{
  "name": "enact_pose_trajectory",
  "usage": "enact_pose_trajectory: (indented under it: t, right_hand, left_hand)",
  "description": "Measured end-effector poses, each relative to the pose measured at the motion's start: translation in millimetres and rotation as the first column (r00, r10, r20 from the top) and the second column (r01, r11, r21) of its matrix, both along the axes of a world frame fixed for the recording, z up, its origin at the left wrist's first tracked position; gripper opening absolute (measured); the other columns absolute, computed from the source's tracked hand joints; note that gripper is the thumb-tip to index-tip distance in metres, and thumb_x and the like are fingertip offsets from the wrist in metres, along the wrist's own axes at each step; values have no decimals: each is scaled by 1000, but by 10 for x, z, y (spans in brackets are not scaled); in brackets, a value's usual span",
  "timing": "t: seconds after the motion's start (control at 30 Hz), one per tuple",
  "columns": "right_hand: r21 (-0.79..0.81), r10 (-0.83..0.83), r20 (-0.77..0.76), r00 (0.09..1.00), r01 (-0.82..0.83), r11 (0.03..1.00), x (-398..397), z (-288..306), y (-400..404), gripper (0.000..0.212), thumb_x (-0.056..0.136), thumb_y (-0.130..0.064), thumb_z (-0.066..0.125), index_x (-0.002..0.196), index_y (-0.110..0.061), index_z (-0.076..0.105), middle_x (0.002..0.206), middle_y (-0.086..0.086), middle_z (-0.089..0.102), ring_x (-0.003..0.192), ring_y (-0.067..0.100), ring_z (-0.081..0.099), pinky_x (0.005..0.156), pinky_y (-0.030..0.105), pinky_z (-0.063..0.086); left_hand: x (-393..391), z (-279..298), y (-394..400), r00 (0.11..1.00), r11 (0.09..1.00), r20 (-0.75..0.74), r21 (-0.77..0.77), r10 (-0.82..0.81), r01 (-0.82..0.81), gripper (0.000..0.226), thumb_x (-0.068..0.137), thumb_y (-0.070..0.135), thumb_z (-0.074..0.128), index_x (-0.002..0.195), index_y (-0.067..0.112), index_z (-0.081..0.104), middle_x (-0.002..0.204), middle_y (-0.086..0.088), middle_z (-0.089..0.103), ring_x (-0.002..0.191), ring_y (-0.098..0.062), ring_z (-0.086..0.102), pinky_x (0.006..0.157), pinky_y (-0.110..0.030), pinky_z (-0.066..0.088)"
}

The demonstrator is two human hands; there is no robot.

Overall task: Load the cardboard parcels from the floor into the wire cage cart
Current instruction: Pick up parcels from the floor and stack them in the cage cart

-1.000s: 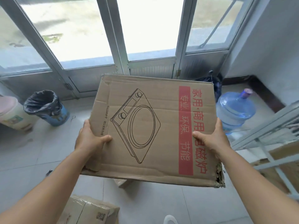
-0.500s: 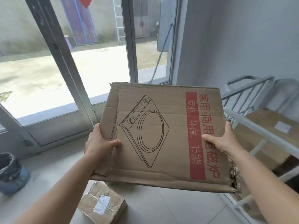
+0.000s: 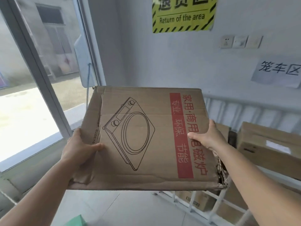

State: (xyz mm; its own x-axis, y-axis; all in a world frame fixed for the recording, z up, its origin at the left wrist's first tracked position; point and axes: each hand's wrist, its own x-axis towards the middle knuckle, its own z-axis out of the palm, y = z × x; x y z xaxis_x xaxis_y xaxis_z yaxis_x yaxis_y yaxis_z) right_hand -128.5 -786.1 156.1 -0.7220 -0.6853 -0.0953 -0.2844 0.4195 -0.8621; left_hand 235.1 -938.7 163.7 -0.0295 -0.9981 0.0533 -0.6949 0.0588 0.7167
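A flat cardboard parcel [image 3: 146, 137] with a cooker drawing and a red text strip is held in the air at chest height. My left hand [image 3: 79, 147] grips its left edge, thumb on top. My right hand [image 3: 206, 137] grips its right edge, thumb on the red strip. The parcel's near right corner is torn. The white wire cage cart [image 3: 210, 204] stands to the right and below, behind the parcel. Several cardboard parcels lie inside it, the largest [image 3: 267, 147] at the right.
A grey wall is ahead with a yellow "Return of the area" sign [image 3: 182, 13] and sockets [image 3: 241, 41]. A glass door with a metal frame [image 3: 40, 72] fills the left. Tiled floor [image 3: 123, 207] shows below, with a green thing [image 3: 76, 221] at the bottom edge.
I have turned right with the parcel held in both hands. The bin, the water bottle and the floor parcels have left the view. The wall, the sign and the cart's contents have come in.
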Motion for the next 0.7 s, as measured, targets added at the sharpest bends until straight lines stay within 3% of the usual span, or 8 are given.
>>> enact_pose_trajectory:
  t: [0.33, 0.47, 0.7]
  right_hand:
    - [-77, -156, -15, 988, 154, 985, -1612, 433, 527, 70, 67, -34, 86, 119, -25, 40, 105, 0, 65, 94, 23, 65, 84, 48, 54]
    - [-102, -216, -4, 976, 215, 971, -2198, 529, 745, 71, 69, -33, 86, 123, -22, 41, 105, 0, 63, 92, 22, 62, 79, 43, 51]
    - [-132, -320, -15, 947, 315, 940, -3030, 643, 1144, 67, 71, -32, 85, 122, -22, 41, 105, 1, 63, 94, 23, 62, 79, 44, 52]
  left_hand:
    - [-1907, 451, -102, 982, 981, -23, -55, -187, 186, 69, 63, 37, 88, 111, 22, 41, 105, -4, 59, 91, -28, 59, 82, -44, 51]
    - [-2633, 587, -92, 967, 964, 19, -70, -254, 255, 73, 63, 40, 85, 117, 18, 41, 106, -5, 58, 87, -26, 57, 68, -36, 45]
    - [-3768, 622, -76, 933, 930, 0, -82, -360, 358, 77, 61, 44, 86, 121, 19, 42, 110, -4, 60, 95, -29, 59, 82, -42, 51]
